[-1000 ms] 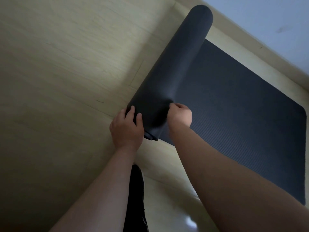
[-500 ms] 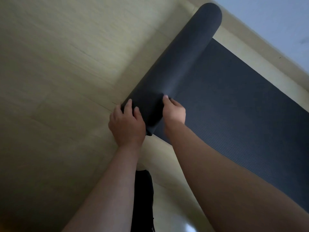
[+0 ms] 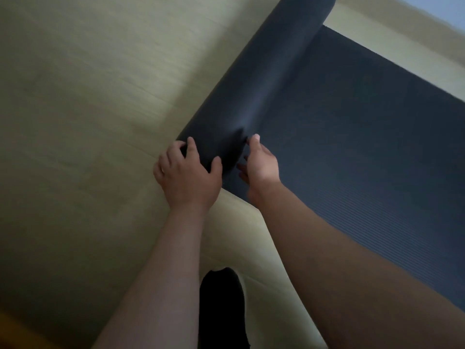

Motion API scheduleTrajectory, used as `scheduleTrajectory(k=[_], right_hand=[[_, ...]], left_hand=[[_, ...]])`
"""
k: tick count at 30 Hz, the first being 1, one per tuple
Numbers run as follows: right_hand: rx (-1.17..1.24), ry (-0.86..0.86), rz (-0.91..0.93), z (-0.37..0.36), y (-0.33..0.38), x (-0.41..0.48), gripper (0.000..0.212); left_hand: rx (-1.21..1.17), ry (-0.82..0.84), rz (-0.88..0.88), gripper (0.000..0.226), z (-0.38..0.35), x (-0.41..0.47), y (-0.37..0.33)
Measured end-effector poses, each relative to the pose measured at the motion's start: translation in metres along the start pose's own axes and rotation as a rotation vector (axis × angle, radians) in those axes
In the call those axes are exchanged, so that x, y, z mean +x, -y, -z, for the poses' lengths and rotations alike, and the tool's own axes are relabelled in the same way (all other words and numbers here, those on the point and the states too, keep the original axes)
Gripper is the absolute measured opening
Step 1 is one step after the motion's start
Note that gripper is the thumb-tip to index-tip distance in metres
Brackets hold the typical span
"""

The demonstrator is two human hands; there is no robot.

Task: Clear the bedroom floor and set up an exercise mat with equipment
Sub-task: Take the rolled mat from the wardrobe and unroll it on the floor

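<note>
A dark grey exercise mat (image 3: 364, 137) lies partly unrolled on the pale wooden floor, its ribbed flat part spreading to the right. The rolled part (image 3: 256, 79) runs from the centre up to the top edge. My left hand (image 3: 187, 176) clasps the near end of the roll from the left, fingers curled over it. My right hand (image 3: 260, 166) presses the roll's right side where it meets the flat mat, thumb up against it. No other equipment is in view.
Bare wooden floor (image 3: 88, 122) fills the left half. A pale baseboard (image 3: 392, 28) and wall run along the far side of the mat at the top right. A dark-clothed leg or foot (image 3: 221, 311) shows between my forearms at the bottom.
The roll has travelled to the left, leaving more flat mat on the right. Both hands moved with it, staying at its near end.
</note>
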State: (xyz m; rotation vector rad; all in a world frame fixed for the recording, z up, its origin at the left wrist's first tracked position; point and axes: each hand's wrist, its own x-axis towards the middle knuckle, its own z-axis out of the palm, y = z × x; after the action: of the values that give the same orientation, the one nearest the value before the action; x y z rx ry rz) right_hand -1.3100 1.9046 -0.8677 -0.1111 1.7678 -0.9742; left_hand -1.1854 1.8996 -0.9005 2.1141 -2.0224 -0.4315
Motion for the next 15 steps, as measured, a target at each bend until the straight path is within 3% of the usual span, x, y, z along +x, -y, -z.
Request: scheduleTrajectory(k=[4,9,15], right_hand=[[0.016,0.067,0.027,0.001,-0.002,0.009,0.049],[-0.037,0.142,-0.043,0.005,-0.001,0.026,0.052],[0.032,0.16,0.005,-0.021,0.002,0.036,0.037]], left_hand=[[-0.041,0.029,0.061,0.073,0.003,0.011,-0.005],[-0.051,0.034,0.008,0.054,0.006,0.021,-0.001],[-0.021,0.106,0.048,0.049,0.025,0.066,0.021]])
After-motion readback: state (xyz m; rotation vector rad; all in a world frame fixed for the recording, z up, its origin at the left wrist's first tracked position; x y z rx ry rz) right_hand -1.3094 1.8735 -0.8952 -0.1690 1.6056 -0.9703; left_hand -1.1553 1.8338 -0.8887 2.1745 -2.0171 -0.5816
